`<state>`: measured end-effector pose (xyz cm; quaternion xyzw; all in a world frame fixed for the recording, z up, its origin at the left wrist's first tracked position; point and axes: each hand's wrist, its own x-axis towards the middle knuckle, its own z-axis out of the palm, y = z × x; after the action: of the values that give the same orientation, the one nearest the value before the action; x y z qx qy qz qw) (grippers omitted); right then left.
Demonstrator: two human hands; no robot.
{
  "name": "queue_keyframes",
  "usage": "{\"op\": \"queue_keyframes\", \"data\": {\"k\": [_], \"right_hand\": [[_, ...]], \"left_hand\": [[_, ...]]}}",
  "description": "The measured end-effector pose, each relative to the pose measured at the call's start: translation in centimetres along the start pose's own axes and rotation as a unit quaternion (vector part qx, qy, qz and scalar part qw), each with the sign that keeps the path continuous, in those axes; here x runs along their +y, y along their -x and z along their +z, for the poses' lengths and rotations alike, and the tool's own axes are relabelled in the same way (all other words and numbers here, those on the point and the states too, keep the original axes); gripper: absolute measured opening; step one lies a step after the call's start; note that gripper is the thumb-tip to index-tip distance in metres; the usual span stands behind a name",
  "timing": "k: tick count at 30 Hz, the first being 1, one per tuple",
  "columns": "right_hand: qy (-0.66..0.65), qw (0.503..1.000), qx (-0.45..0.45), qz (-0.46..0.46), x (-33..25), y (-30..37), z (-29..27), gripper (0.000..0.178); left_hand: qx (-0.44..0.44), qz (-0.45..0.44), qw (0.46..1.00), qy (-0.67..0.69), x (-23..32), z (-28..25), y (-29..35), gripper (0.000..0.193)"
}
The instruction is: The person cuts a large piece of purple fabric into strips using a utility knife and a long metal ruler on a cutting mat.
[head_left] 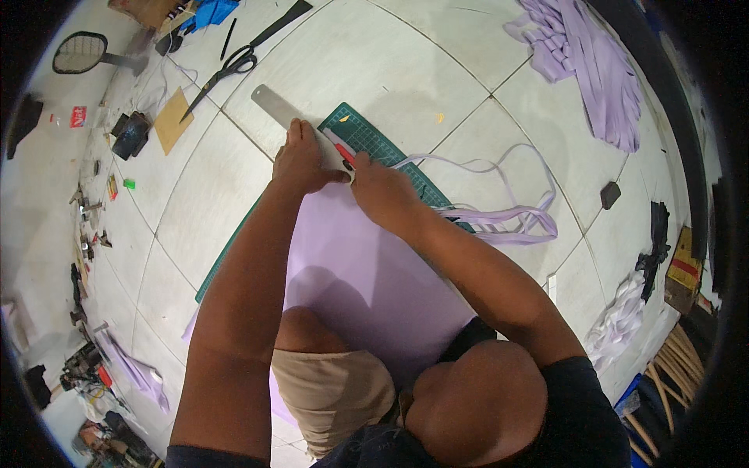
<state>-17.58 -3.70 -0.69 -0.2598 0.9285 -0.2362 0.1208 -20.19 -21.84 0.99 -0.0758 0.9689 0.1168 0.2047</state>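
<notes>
A long metal ruler (pixel 275 108) lies across the green cutting mat (pixel 374 134) and the lilac fabric (pixel 343 242) on top of it. My left hand (pixel 303 162) presses down on the ruler, fingers stretched forward and thumb spread to the right. Close beside it, my right hand (pixel 384 193) is closed around a red utility knife (pixel 342 151), held against the ruler's right side. Its blade tip is too small to make out. Narrow lilac fabric strips (pixel 538 222) curl on the floor to the right of the mat.
Large black scissors (pixel 234 65) lie on the tiles at the upper left, touching a piece of tan card (pixel 172 121). A heap of lilac strips (pixel 589 74) rests at the upper right. A dark block (pixel 610 195) sits below it. My bent knees flank the fabric.
</notes>
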Motion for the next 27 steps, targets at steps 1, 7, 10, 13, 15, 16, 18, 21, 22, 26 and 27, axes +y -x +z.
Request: {"op": "queue_keyframes", "data": {"k": [1,7,10,13,15,16,18,21,22,26,27], "right_hand": [[0.010,1.000,-0.005,-0.003,0.1,0.0,-0.1,0.017],[0.016,1.000,-0.012,-0.022,0.1,-0.6,-0.8,0.017],[-0.043,0.998,-0.046,-0.005,-0.3,-1.3,-1.9,0.017],[-0.080,0.992,-0.090,0.029,-0.3,-0.9,-3.2,0.017],[-0.078,0.987,-0.130,0.060,0.2,0.4,-3.8,0.018],[-0.072,0.983,-0.153,0.074,0.4,1.4,-4.1,0.019],[-0.060,0.973,-0.196,0.106,0.9,3.7,-4.8,0.021],[-0.043,0.955,-0.250,0.156,2.1,7.9,-6.9,0.024],[-0.044,0.948,-0.265,0.169,2.2,9.4,-7.5,0.024],[-0.023,0.930,-0.311,0.194,3.7,14.6,-9.6,0.026],[0.001,0.921,-0.332,0.203,4.2,15.5,-10.0,0.026]], "left_hand": [[0.002,0.007,1.000,-0.016,0.1,-0.1,0.0,0.142],[-0.023,-0.035,0.999,-0.028,0.8,-0.7,0.5,0.140],[-0.045,-0.045,0.997,-0.049,1.2,-1.1,0.2,0.139],[-0.061,-0.050,0.995,-0.068,1.6,-1.3,0.2,0.138],[-0.062,-0.046,0.994,-0.082,1.8,-1.3,0.1,0.137],[-0.060,-0.047,0.993,-0.091,1.5,-1.4,0.1,0.136],[-0.072,-0.046,0.993,-0.078,1.4,-1.4,0.1,0.135],[-0.063,-0.038,0.995,-0.063,1.4,-1.3,0.0,0.134],[-0.054,-0.035,0.996,-0.065,0.9,-1.1,-0.1,0.134],[-0.035,-0.026,0.998,-0.055,0.8,-0.6,0.0,0.133],[-0.042,-0.028,0.997,-0.050,0.9,-0.6,0.0,0.133]]}}
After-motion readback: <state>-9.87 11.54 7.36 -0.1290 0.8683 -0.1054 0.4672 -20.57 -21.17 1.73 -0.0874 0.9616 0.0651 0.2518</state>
